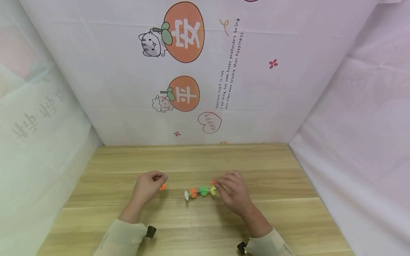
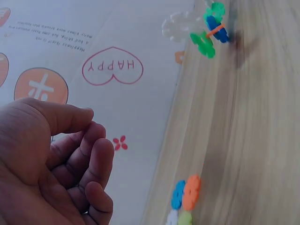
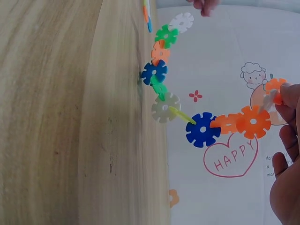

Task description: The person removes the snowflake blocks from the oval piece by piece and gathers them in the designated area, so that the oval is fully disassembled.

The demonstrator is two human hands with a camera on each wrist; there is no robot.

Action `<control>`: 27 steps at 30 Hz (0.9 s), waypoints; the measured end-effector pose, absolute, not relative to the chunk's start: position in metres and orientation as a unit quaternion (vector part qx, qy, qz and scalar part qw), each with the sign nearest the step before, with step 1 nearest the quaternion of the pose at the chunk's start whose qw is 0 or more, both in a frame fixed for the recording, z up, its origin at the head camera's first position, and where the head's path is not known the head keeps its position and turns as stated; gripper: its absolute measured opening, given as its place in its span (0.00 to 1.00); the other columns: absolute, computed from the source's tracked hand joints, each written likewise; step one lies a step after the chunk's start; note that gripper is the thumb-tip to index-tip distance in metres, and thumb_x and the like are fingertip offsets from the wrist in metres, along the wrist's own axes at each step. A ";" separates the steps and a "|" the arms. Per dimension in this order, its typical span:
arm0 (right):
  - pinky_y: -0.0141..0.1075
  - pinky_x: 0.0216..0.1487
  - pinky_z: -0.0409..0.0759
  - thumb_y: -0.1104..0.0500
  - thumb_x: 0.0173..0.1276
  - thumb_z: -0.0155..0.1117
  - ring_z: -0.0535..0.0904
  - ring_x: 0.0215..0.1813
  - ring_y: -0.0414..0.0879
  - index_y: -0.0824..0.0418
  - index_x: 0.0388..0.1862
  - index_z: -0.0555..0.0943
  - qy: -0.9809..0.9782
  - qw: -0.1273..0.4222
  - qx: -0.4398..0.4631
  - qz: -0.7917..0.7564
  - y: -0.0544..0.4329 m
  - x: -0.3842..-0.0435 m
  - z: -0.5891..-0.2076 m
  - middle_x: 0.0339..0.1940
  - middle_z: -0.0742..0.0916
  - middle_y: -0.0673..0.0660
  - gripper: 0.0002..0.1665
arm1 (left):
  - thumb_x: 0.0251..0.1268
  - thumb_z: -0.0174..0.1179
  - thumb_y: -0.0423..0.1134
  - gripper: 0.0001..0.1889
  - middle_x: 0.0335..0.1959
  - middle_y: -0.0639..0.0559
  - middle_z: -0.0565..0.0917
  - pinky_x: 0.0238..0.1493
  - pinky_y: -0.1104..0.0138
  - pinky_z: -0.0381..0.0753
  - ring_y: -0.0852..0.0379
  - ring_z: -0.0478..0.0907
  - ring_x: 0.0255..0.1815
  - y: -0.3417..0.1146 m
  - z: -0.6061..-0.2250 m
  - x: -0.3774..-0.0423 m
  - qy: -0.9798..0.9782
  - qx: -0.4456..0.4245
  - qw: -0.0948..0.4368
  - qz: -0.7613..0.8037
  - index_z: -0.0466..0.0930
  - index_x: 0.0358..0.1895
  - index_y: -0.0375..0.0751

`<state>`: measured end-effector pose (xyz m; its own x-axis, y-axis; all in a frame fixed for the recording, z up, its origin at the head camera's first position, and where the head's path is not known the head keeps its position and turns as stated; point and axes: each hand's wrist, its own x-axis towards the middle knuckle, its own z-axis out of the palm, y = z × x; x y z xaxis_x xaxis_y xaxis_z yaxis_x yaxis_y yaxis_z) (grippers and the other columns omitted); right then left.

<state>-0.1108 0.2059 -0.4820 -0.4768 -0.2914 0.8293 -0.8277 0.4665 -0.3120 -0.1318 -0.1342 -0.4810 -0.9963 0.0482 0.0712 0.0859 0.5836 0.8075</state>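
Note:
A chain of interlocking flower-shaped plastic discs (image 1: 203,191) hangs from my right hand (image 1: 235,192), whose thumb and fingers pinch an orange disc (image 3: 275,85) at one end. The right wrist view shows the chain curving through orange, blue, yellow, pale, green and orange discs to a white disc (image 3: 182,22). My left hand (image 1: 148,186) is off to the left, apart from that white end. Its fingers are loosely curled with the thumb near the index fingertip, and nothing shows between them in the left wrist view. An orange disc (image 1: 162,186) lies just beyond the left hand.
More joined discs, among them a blue one (image 2: 178,194), lie on the wooden tabletop (image 1: 192,224) below the left hand. A green piece (image 1: 135,182) peeks out left of that hand. A printed white cloth (image 1: 256,89) stands behind the table, with cloth at both sides.

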 end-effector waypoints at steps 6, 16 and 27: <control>0.40 0.48 0.72 0.68 0.61 0.76 0.81 0.40 0.46 0.59 0.39 0.91 -0.776 0.364 0.366 0.363 0.205 -0.111 -0.480 0.36 0.90 0.49 0.09 | 0.71 0.68 0.46 0.08 0.36 0.56 0.88 0.38 0.63 0.86 0.57 0.84 0.37 -0.113 -0.480 -0.136 -0.878 -0.081 0.023 -0.472 0.89 0.43 0.46; 0.40 0.48 0.72 0.67 0.63 0.75 0.81 0.40 0.45 0.59 0.40 0.90 -0.779 0.358 0.372 0.356 0.201 -0.111 -0.477 0.37 0.90 0.49 0.08 | 0.70 0.69 0.47 0.06 0.34 0.62 0.88 0.39 0.61 0.84 0.60 0.83 0.37 -0.078 -0.472 -0.135 -0.870 -0.107 0.011 -0.481 0.90 0.41 0.51; 0.41 0.48 0.73 0.63 0.70 0.71 0.80 0.42 0.46 0.58 0.41 0.90 -0.784 0.351 0.375 0.348 0.197 -0.110 -0.476 0.38 0.90 0.49 0.04 | 0.72 0.67 0.50 0.07 0.37 0.63 0.87 0.41 0.62 0.84 0.60 0.83 0.39 -0.053 -0.466 -0.130 -0.859 -0.149 -0.021 -0.490 0.89 0.43 0.54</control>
